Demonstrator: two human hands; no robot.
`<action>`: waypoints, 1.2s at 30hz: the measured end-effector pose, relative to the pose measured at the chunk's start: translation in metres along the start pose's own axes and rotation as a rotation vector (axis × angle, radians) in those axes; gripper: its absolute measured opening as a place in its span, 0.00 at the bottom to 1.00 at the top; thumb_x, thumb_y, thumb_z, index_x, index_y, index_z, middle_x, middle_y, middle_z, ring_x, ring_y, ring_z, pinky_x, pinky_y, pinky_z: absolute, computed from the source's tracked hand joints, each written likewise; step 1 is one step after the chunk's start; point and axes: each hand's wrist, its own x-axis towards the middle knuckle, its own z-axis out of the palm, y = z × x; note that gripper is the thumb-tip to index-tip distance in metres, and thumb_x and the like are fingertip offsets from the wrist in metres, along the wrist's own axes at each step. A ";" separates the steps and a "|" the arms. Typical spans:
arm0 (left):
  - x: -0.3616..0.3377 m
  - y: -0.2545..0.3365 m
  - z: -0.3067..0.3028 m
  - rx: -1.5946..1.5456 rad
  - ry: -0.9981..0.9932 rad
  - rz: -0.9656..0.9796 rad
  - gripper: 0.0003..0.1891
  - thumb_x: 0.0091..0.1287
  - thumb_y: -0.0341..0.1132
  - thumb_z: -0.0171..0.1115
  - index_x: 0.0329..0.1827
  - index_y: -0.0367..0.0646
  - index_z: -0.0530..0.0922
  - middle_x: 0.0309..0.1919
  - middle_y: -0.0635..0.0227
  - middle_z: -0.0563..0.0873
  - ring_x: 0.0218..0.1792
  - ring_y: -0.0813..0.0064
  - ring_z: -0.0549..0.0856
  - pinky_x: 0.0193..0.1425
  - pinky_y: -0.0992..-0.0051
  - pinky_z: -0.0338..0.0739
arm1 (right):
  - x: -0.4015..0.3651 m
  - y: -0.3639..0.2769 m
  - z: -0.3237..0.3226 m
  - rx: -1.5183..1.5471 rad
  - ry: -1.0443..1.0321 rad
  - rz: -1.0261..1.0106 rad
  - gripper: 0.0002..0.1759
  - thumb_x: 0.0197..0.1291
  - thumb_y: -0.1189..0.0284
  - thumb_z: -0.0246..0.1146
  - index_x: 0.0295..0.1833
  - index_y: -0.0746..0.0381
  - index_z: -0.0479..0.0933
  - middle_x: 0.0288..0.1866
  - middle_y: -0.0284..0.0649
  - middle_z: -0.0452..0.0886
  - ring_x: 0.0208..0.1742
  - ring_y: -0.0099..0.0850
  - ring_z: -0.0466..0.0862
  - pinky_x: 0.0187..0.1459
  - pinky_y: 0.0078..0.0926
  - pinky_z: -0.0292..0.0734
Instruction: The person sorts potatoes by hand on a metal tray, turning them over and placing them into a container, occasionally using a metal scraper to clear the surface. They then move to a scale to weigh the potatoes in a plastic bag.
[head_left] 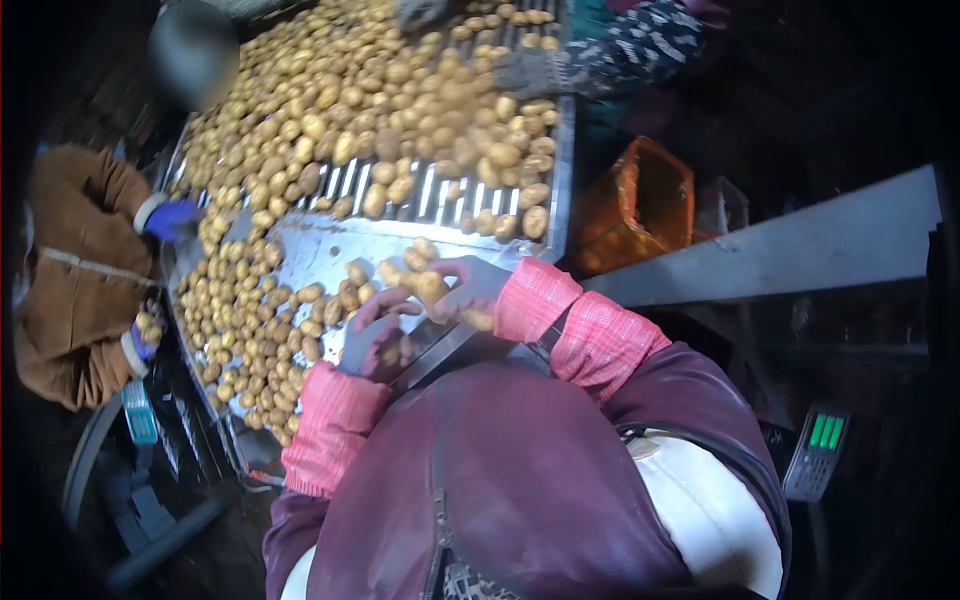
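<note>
Many yellow-brown potatoes (270,330) lie on a metal sorting table (350,243), close in front of my body. My left hand (376,338), gloved and below a pink sleeve, is at the table's near edge with its fingers curved; a potato seems to show behind the fingers, partly hidden. My right hand (472,285), also gloved, has its thumb and fingers around a potato (431,288) just right of my left hand. More potatoes touch or lie next to that one.
A slatted roller bed (440,200) full of potatoes lies beyond. At the left stands a co-worker (90,270) in brown with purple gloves. Another co-worker's patterned sleeve (640,50) reaches in from the top right. An orange container (645,195) stands right of the table.
</note>
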 end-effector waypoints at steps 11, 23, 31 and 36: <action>-0.009 -0.016 -0.024 0.015 0.173 0.031 0.18 0.72 0.39 0.55 0.57 0.35 0.75 0.43 0.56 0.84 0.20 0.73 0.79 0.19 0.75 0.74 | -0.125 -0.064 -0.270 0.300 0.868 -0.563 0.14 0.62 0.65 0.68 0.47 0.61 0.78 0.36 0.33 0.83 0.35 0.24 0.82 0.36 0.17 0.77; -0.033 -0.021 -0.046 -0.072 0.391 -0.001 0.16 0.72 0.42 0.56 0.54 0.40 0.79 0.41 0.60 0.83 0.25 0.75 0.79 0.24 0.75 0.74 | -0.008 -0.050 -0.106 -0.847 0.601 -0.303 0.22 0.65 0.63 0.64 0.61 0.62 0.76 0.49 0.41 0.81 0.48 0.34 0.82 0.49 0.30 0.78; -0.069 -0.015 -0.054 -0.150 0.506 0.070 0.15 0.72 0.41 0.56 0.54 0.41 0.79 0.40 0.63 0.83 0.26 0.78 0.78 0.25 0.77 0.72 | 0.081 0.003 -0.003 -1.690 0.098 -0.352 0.24 0.57 0.60 0.64 0.58 0.57 0.78 0.48 0.47 0.79 0.53 0.46 0.79 0.56 0.41 0.75; -0.093 -0.018 -0.064 -0.252 0.635 0.107 0.14 0.72 0.39 0.55 0.53 0.41 0.79 0.40 0.64 0.83 0.25 0.79 0.78 0.25 0.78 0.72 | 0.083 -0.005 0.035 -1.535 0.120 -0.243 0.20 0.59 0.57 0.63 0.51 0.58 0.80 0.48 0.47 0.79 0.52 0.46 0.80 0.54 0.42 0.76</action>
